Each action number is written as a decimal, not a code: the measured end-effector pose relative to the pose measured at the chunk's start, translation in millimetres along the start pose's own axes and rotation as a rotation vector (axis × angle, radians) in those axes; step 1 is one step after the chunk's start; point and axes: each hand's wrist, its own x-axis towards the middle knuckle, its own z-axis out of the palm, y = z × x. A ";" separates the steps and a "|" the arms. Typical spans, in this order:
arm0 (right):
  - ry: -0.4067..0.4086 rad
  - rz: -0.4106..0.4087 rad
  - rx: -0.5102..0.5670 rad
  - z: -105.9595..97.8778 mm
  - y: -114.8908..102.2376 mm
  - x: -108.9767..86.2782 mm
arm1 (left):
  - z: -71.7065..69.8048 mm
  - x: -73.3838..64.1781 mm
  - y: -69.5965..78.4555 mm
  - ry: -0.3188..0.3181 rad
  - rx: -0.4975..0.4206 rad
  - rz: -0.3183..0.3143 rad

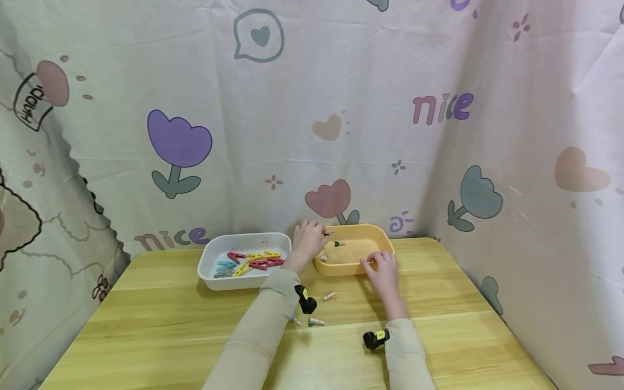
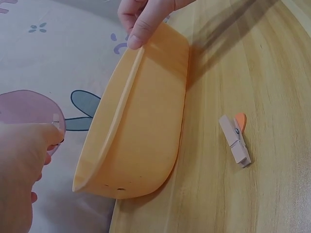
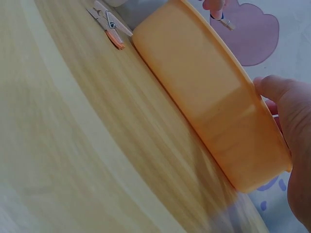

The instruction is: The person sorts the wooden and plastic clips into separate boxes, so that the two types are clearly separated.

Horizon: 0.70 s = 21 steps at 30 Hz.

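My left hand [image 1: 308, 241] is over the left end of the yellow bin [image 1: 351, 268] and pinches a small wooden clothespin [image 3: 225, 21] above the rim. With thumb outside and fingers inside, my right hand [image 1: 384, 271] grips the bin's near rim towards its right end. Inside the bin lie a clothespin with a green decoration [image 1: 337, 244] and a small whitish piece [image 1: 324, 257], too small to identify. In front of the bin, a wooden clothespin with an orange decoration [image 2: 236, 141] lies on the table.
A white bin [image 1: 229, 283] with several red, yellow, blue and grey plastic clothespins stands left of the yellow one. Nearer on the wooden table [image 1: 170, 325] lie a clothespin with a green decoration [image 1: 317, 322] and a partly hidden bluish one [image 1: 296, 320]. A patterned curtain [image 1: 273, 124] hangs behind.
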 end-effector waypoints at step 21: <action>0.016 -0.008 0.006 1.0 -0.1 0.1 | 5.2 5.0 4.6 0.016 -0.014 -0.129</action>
